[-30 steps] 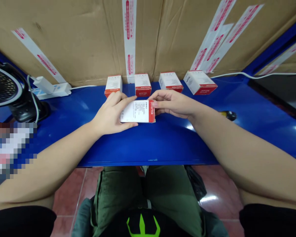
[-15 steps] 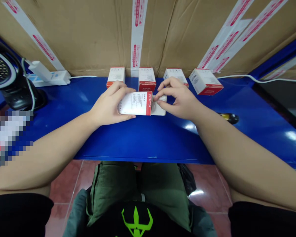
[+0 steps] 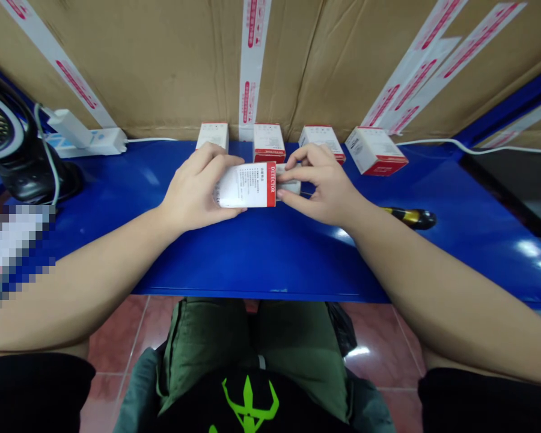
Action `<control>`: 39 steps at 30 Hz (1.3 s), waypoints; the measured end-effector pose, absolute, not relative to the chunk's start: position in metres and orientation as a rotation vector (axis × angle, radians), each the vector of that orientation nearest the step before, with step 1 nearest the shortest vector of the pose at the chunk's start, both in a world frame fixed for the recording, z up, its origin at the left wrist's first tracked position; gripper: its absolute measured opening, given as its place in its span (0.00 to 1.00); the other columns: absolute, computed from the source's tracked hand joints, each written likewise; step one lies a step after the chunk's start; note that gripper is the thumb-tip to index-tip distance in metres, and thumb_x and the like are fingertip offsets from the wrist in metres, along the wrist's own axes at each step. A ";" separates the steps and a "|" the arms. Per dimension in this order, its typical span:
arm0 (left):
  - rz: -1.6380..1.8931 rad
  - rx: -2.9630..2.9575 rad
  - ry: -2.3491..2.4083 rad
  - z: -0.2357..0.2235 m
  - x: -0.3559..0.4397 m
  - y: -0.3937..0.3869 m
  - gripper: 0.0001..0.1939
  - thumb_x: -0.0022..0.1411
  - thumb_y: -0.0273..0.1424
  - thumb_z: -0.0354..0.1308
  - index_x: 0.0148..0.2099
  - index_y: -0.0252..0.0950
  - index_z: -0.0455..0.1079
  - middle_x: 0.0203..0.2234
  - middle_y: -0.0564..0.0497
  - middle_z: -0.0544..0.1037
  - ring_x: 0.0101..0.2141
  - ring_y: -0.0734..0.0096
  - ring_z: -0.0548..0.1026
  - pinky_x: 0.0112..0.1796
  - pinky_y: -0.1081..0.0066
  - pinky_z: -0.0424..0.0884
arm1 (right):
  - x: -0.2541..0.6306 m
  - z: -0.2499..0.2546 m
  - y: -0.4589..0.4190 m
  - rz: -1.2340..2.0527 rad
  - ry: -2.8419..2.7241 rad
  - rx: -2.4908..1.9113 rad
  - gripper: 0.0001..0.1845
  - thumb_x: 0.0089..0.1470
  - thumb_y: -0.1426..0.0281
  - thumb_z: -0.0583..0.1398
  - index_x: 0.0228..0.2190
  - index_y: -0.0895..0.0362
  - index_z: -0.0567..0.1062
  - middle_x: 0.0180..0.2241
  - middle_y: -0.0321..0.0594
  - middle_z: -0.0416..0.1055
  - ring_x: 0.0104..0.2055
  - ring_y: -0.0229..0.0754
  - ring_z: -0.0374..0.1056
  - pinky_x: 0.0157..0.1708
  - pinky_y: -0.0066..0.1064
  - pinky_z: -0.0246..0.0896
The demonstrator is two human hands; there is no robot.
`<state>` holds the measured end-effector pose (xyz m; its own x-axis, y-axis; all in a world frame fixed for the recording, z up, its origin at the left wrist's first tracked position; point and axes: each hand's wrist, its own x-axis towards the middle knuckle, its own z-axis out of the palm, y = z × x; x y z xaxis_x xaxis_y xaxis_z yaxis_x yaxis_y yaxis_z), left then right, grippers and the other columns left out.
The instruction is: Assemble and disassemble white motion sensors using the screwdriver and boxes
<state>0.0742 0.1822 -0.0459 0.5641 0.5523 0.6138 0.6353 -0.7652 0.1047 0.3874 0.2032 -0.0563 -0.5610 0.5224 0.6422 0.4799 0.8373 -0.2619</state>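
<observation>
My left hand [image 3: 192, 189] is wrapped round a small white and red carton [image 3: 247, 185] printed "DETECTOR", which lies on its side in front of me. At the carton's right end, the fingers of my right hand [image 3: 327, 186] are closed on a whitish piece [image 3: 291, 179] that sticks out of the end. Those fingers partly cover the piece, so I cannot tell whether it is the detector or something else. A thin dark line, perhaps a wire, shows near the thumb.
Behind my hands stand similar cartons: one on the left [image 3: 213, 135], two in the middle [image 3: 269, 143] [image 3: 322, 138], one on the right [image 3: 383, 150]. A black and yellow handle [image 3: 412, 218] lies under my right forearm. A fan [image 3: 9, 132] and power strip [image 3: 110, 141] are at left.
The wide white flap or plate at the carton's right end no longer shows flat below my right fingers. Those fingers have moved slightly left, closer to the carton's end.
</observation>
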 end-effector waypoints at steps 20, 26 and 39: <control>-0.817 -2.746 -1.164 -0.035 0.057 0.188 0.46 0.65 0.70 0.62 0.70 0.42 0.66 0.59 0.43 0.74 0.57 0.46 0.75 0.53 0.42 0.78 | 0.401 -0.026 0.199 0.615 -2.138 -1.125 0.06 0.63 0.62 0.63 0.36 0.49 0.71 0.31 0.38 0.75 0.31 0.44 0.67 0.37 0.42 0.68; -0.826 -2.749 -1.163 -0.032 0.051 0.188 0.46 0.65 0.69 0.63 0.69 0.41 0.66 0.59 0.43 0.75 0.55 0.51 0.76 0.51 0.47 0.81 | 0.399 -0.030 0.207 1.028 -1.806 -1.240 0.08 0.59 0.64 0.62 0.33 0.49 0.66 0.25 0.35 0.69 0.28 0.44 0.71 0.29 0.39 0.71; -0.834 -2.881 -1.043 -0.026 0.063 0.171 0.34 0.62 0.56 0.72 0.63 0.45 0.71 0.56 0.42 0.80 0.55 0.43 0.81 0.50 0.46 0.84 | 0.379 -0.026 0.183 1.387 -1.861 -1.098 0.34 0.42 0.57 0.81 0.45 0.49 0.71 0.42 0.37 0.77 0.37 0.43 0.75 0.31 0.38 0.80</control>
<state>0.0626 0.1713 -0.0263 0.6464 0.6046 0.4654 0.5871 -0.7837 0.2026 0.3788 0.1834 -0.0258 -0.5034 0.8635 -0.0312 0.2766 0.1268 -0.9526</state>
